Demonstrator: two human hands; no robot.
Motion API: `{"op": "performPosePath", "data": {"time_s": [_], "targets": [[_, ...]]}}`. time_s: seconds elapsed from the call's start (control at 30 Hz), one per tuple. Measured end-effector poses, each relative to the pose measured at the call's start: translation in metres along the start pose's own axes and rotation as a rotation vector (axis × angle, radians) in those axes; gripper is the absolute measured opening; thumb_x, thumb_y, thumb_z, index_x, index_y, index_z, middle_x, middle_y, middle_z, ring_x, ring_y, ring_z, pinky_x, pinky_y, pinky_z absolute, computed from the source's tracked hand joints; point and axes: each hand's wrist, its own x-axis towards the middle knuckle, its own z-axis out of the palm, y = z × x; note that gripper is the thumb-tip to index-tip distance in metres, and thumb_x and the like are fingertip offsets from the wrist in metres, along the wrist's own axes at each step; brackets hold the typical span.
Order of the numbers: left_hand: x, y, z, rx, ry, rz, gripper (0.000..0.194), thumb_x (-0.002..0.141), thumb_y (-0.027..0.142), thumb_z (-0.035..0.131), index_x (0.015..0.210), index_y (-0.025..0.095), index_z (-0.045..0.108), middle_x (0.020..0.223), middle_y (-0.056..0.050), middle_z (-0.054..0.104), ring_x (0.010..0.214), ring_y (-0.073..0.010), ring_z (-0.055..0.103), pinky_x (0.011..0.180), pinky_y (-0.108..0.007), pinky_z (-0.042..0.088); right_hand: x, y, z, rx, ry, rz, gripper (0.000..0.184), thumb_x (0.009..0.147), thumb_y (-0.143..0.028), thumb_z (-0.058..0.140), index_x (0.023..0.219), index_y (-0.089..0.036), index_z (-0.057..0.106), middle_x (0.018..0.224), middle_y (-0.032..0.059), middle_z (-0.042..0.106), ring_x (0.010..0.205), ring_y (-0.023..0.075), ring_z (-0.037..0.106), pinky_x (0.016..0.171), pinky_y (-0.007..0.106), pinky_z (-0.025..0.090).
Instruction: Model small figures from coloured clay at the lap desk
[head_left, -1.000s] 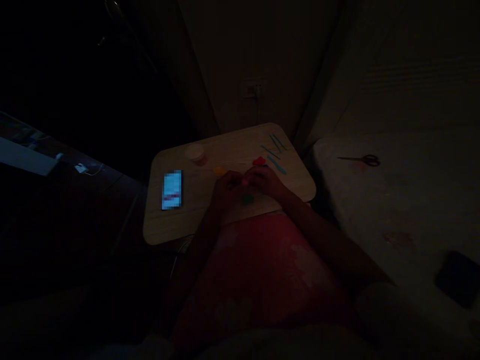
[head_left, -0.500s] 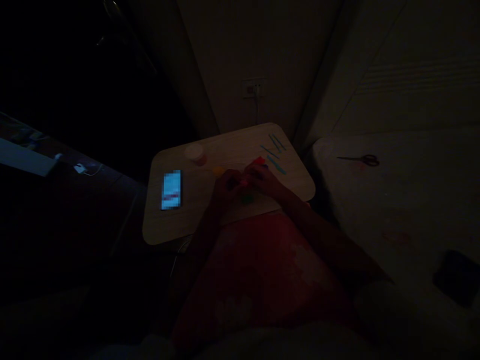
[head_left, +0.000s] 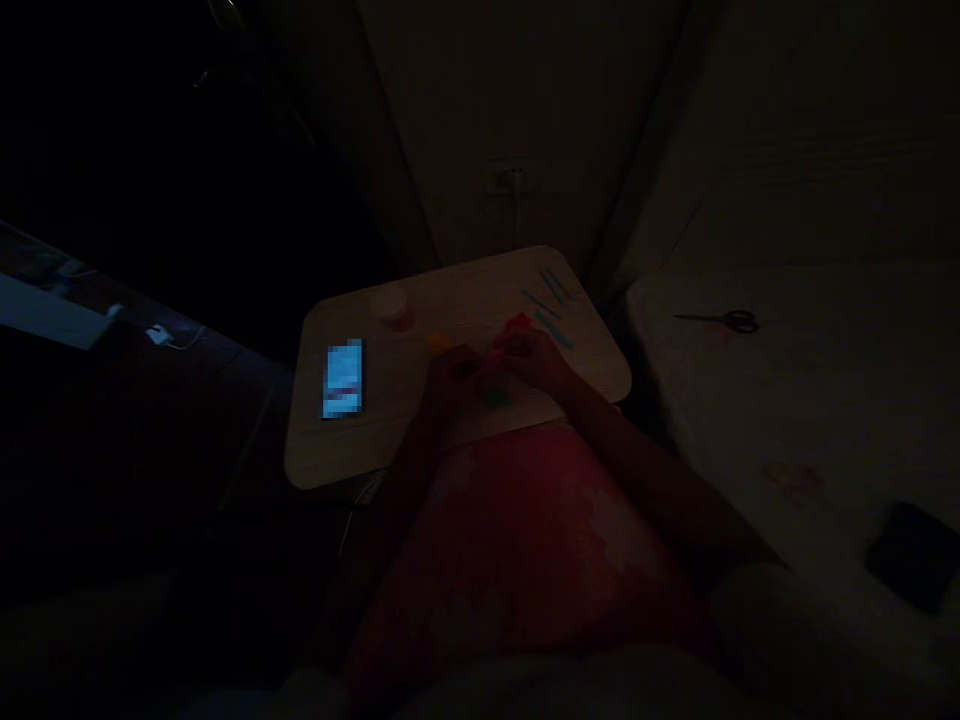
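Pink modelling clay [head_left: 491, 366] between left hand [head_left: 452, 378], right hand [head_left: 531, 358].

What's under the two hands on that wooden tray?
Part of a green lump shows beside the left hand and right hand on the tray; the tray beneath the palms is covered.

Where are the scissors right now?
In the head view, the scissors lie on the pale bedding, to the right of the small wooden table.

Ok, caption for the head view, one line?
Left hand and right hand hold a small reddish piece over a wooden lap desk in dim light.
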Motion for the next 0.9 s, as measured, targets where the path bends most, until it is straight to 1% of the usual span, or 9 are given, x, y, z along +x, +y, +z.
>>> {"op": "performPosePath", "data": {"time_s": [0.13, 0.23, 0.37, 0.47, 0.57, 0.67, 0.8, 0.9], "targets": [[-0.0024, 0.0026, 0.0020, 0.006, 0.025, -0.046, 0.041, 0.082, 0.056, 0.083, 0.070, 0.020, 0.067, 0.069, 0.000, 0.065, 0.066, -0.0139, 0.057, 0.064, -0.028, 0.044, -0.0006, -0.0064, -0.0006, -0.007, -0.075, -0.026, 0.036, 0.067, -0.038, 0.094, 0.092, -0.019, 0.075, 0.091, 0.0043, 0.079, 0.084, 0.0172, 0.074, 0.081, 0.031, 0.062], [-0.0035, 0.0034, 0.0031, -0.007, 0.014, -0.105, 0.046, 0.079, 0.060, 0.084, 0.071, 0.020, 0.063, 0.068, 0.001, 0.063, 0.064, -0.0133, 0.054, 0.060, -0.027, 0.042, -0.0019, -0.0105, -0.0006, -0.019, -0.150, -0.047, 0.035, 0.070, -0.041, 0.094, 0.093, -0.019, 0.078, 0.094, 0.0054, 0.080, 0.088, 0.0185, 0.076, 0.085, 0.033, 0.062], [-0.0040, 0.0020, 0.0035, -0.017, 0.032, -0.137, 0.046, 0.079, 0.059, 0.084, 0.075, 0.021, 0.058, 0.066, 0.004, 0.056, 0.061, -0.0120, 0.048, 0.057, -0.026, 0.038, -0.0027, -0.0105, -0.0007, -0.034, -0.175, -0.045, 0.036, 0.073, -0.046, 0.092, 0.095, -0.019, 0.081, 0.097, 0.0065, 0.081, 0.092, 0.0195, 0.076, 0.089, 0.034, 0.061], [-0.0044, -0.0003, 0.0031, -0.030, 0.032, -0.155, 0.043, 0.081, 0.058, 0.082, 0.080, 0.022, 0.059, 0.068, 0.004, 0.058, 0.062, -0.0122, 0.049, 0.057, -0.025, 0.038, -0.0024, -0.0084, -0.0005, -0.043, -0.184, -0.026, 0.043, 0.069, -0.045, 0.095, 0.102, -0.021, 0.082, 0.102, 0.0061, 0.082, 0.092, 0.0193, 0.076, 0.087, 0.033, 0.061], [-0.0046, -0.0026, 0.0029, -0.040, 0.021, -0.192, 0.041, 0.081, 0.056, 0.083, 0.083, 0.021, 0.060, 0.071, 0.003, 0.062, 0.065, -0.0129, 0.054, 0.059, -0.025, 0.041, -0.0016, -0.0066, 0.0001, -0.058, -0.178, -0.035, 0.047, 0.067, -0.043, 0.096, 0.106, -0.021, 0.082, 0.106, 0.0065, 0.082, 0.093, 0.0196, 0.076, 0.087, 0.033, 0.061], [-0.0040, -0.0030, 0.0029, -0.095, -0.004, -0.218, 0.042, 0.080, 0.056, 0.083, 0.084, 0.022, 0.060, 0.076, 0.002, 0.066, 0.068, -0.0145, 0.060, 0.062, -0.026, 0.046, -0.0007, -0.0058, 0.0012, -0.049, -0.145, -0.037, 0.042, 0.068, -0.041, 0.095, 0.103, -0.021, 0.083, 0.103, 0.0067, 0.083, 0.093, 0.0201, 0.076, 0.087, 0.034, 0.061], [-0.0029, -0.0007, 0.0026, -0.155, -0.027, -0.172, 0.041, 0.087, 0.059, 0.075, 0.084, 0.021, 0.060, 0.079, -0.001, 0.068, 0.074, -0.0164, 0.065, 0.068, -0.029, 0.052, -0.0009, -0.0072, 0.0019, 0.013, -0.082, 0.003, 0.036, 0.068, -0.041, 0.094, 0.095, -0.021, 0.082, 0.089, 0.0047, 0.081, 0.083, 0.0195, 0.076, 0.082, 0.034, 0.062], [-0.0032, 0.0001, 0.0031, -0.166, -0.038, -0.140, 0.042, 0.081, 0.057, 0.082, 0.087, 0.021, 0.062, 0.085, -0.002, 0.070, 0.080, -0.0168, 0.068, 0.075, -0.029, 0.055, -0.0019, -0.0092, 0.0012, 0.013, -0.033, 0.009, 0.033, 0.069, -0.041, 0.093, 0.093, -0.020, 0.081, 0.089, 0.0049, 0.081, 0.081, 0.0188, 0.075, 0.078, 0.032, 0.061]]}}
